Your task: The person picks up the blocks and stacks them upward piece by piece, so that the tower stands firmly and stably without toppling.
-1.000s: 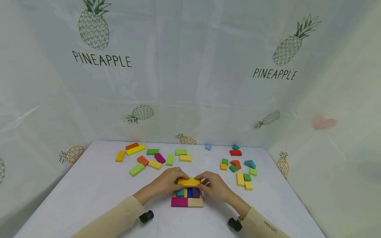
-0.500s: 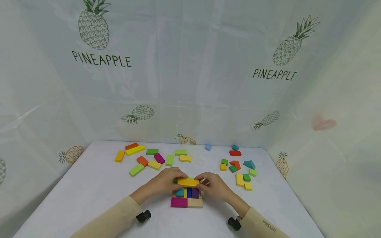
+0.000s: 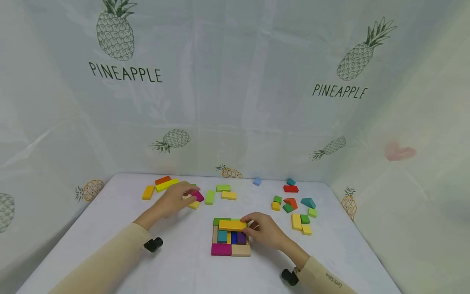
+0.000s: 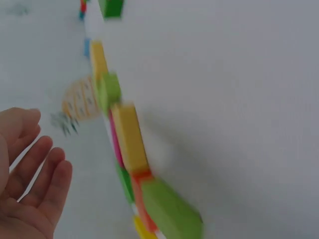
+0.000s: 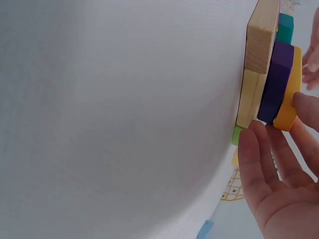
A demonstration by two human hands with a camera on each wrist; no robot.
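Note:
In the middle of the table stands a low build of wooden blocks, with a magenta block (image 3: 221, 249) and a plain wood block (image 3: 240, 250) along its front. Teal, blue and purple (image 5: 277, 82) blocks sit inside it. Across the top lies a long yellow block (image 3: 232, 225); my right hand (image 3: 265, 231) pinches its right end between thumb and fingers. My left hand (image 3: 171, 201) is over the loose blocks at the back left, close to a magenta block (image 3: 198, 196). In the left wrist view its fingers (image 4: 56, 191) are spread and hold nothing.
Loose blocks lie along the back left, among them a yellow one (image 3: 148, 192) and a lime one (image 3: 210, 197). Another scattered group, with a red block (image 3: 291, 189) and a teal triangle (image 3: 308, 203), lies at the right. A printed curtain hangs behind the table.
My left hand has let go of the long yellow block's left end and moved back and left to the loose blocks. The right hand still holds its end.

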